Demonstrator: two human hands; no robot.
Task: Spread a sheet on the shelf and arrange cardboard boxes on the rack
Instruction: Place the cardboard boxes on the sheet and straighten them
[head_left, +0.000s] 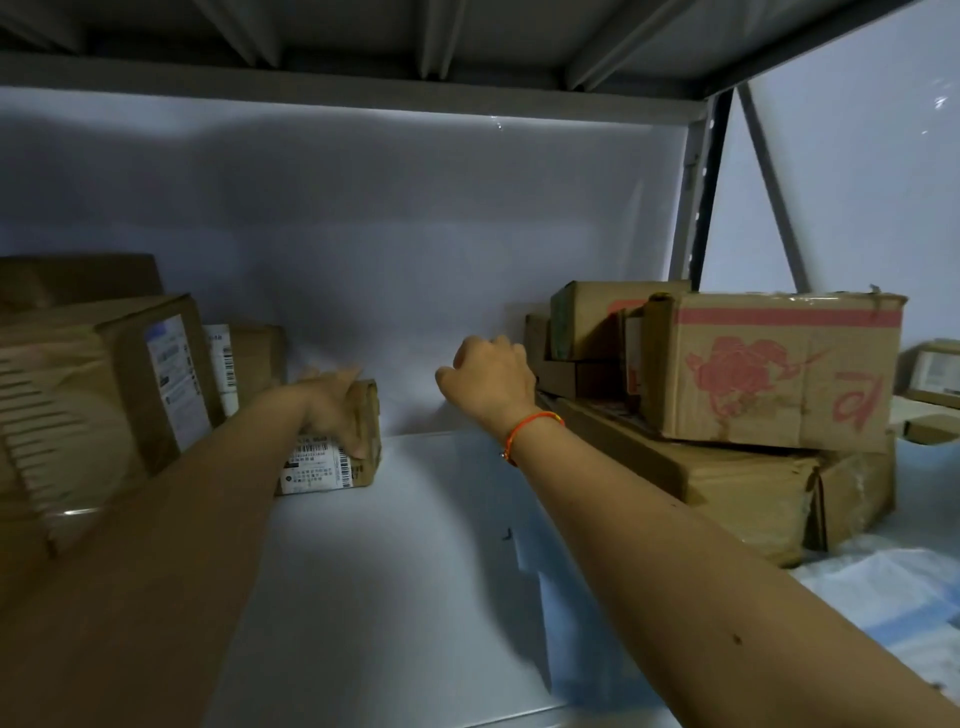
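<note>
A pale sheet (415, 545) covers the shelf and runs up the back wall. My left hand (332, 405) grips a small cardboard box (358, 452) with a white barcode label, standing on the sheet left of centre. My right hand (491, 379), with an orange string at the wrist, hovers above the sheet with fingers curled, just left of a stack of boxes; whether it touches them is unclear. That stack has a box with a red rose print (774, 369) on a wide flat box (727, 483).
Larger labelled boxes (130, 384) crowd the left side of the shelf. Small boxes (587, 332) sit behind the rose box, and more boxes (935, 384) lie at the far right. A grey metal upright (698, 208) and the shelf above (363, 52) frame the space.
</note>
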